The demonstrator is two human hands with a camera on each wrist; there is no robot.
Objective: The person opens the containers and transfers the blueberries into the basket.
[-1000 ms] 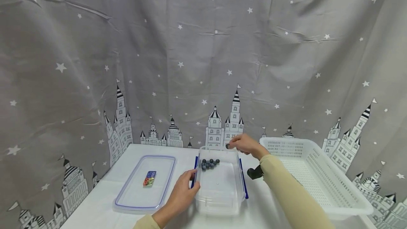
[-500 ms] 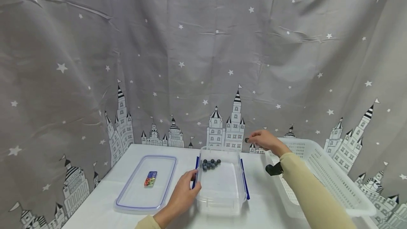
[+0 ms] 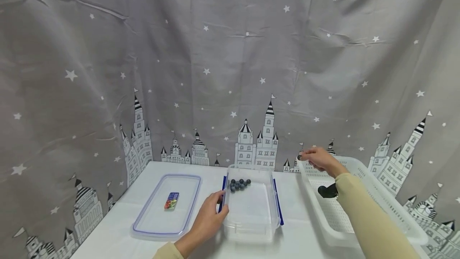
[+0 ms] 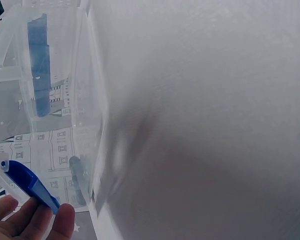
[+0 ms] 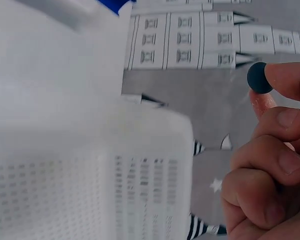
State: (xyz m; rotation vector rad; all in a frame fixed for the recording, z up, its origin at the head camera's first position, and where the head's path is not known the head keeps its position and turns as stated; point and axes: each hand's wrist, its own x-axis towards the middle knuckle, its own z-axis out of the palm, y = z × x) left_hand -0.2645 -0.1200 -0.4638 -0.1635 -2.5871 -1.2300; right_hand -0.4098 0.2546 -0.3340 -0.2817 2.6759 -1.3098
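While the right hand (image 3: 321, 160) pinches one dark berry (image 5: 258, 78) near the far left corner of one white basket (image 5: 152, 137), the left hand (image 3: 209, 214), its fingers relaxed, touches one of two blue latches (image 4: 27, 181) on one clear container (image 3: 256, 207). Inside lies one berry cluster (image 3: 238, 186); overlap prevents an exact count. One lid (image 3: 156, 216), bearing one label (image 3: 171, 201), lies left of the container.

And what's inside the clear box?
A bunch of small, round, dark-blue things, like blueberries, sits near the far left corner of the clear box. They overlap, so I can't count them all, and what's right under them is covered.
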